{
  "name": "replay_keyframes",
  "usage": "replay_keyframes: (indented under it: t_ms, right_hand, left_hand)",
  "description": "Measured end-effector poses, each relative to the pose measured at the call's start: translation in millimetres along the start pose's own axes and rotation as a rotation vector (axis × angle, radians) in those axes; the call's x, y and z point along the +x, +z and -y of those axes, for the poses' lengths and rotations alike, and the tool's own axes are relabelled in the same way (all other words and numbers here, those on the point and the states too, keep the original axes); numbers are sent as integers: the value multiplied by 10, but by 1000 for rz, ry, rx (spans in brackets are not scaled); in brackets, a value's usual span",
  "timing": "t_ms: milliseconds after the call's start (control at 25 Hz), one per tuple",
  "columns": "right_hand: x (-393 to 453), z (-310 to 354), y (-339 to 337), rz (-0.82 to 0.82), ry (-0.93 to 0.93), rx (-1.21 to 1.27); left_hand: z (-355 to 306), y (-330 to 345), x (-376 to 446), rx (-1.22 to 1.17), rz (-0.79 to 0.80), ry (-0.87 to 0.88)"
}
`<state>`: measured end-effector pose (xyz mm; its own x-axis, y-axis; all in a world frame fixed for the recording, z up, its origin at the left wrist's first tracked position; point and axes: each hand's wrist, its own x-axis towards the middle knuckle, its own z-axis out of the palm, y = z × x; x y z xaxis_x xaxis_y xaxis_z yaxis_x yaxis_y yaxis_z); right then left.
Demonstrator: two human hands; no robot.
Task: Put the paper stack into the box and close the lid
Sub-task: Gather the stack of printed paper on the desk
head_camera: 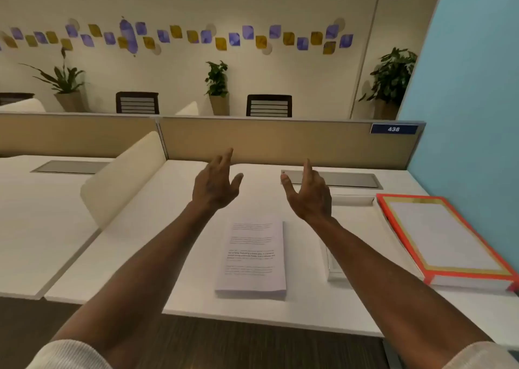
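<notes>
White printed paper stack lies flat, edges squared.

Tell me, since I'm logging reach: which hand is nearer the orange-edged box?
Right. The right hand hovers just left of the orange-edged box; the left hand is farther left, above the paper stack.

Both hands empty, above paper stack; box rt.
</notes>
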<state>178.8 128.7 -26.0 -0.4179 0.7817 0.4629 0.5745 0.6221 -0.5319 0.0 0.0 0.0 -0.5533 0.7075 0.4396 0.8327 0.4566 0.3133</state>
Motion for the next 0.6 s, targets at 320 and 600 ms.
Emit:
replay_keyframes:
  t_ms: [320,600]
  right_hand:
    - [-367,-417,1117,349,336,32]
    - [-644,-647,1891,649,644,8]
  left_hand:
    - [660,1203,-232,-354,380,-503]
    - [1109,1874,-551,-398,618,-770]
